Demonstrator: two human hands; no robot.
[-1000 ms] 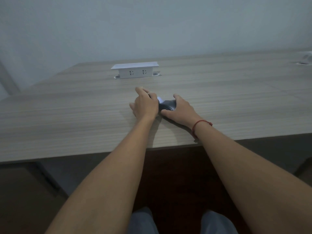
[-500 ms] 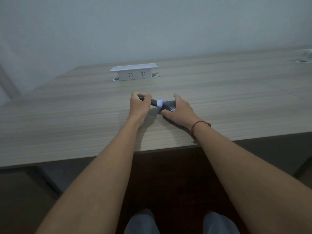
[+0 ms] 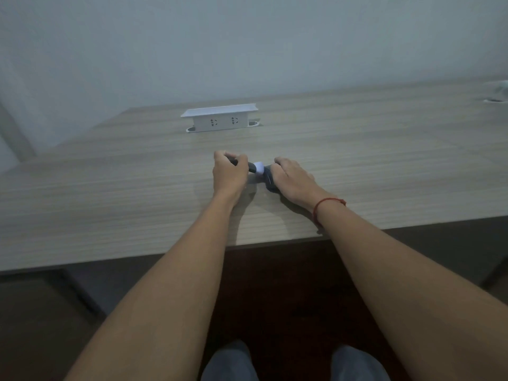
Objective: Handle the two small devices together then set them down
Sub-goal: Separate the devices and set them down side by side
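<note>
On the wooden table (image 3: pixel 110 193) my left hand (image 3: pixel 229 174) is closed around a slim dark stick-like device (image 3: pixel 252 167) with a pale lit tip (image 3: pixel 259 168). That tip points right and touches a dark rounded device (image 3: pixel 268 179), which my right hand (image 3: pixel 292 180) covers and grips from above. Most of both devices is hidden under my fingers. Both hands rest low on the tabletop, close together, about mid-table.
A white pop-up socket box (image 3: pixel 220 118) stands on the table behind my hands. A pale object (image 3: pixel 499 92) lies at the far right edge. The table's front edge (image 3: pixel 165 253) runs under my forearms; my knees show below.
My left hand has closed into a fist on the stick device and drawn a little left, exposing its lit tip. The right hand has stayed on the dark device.
</note>
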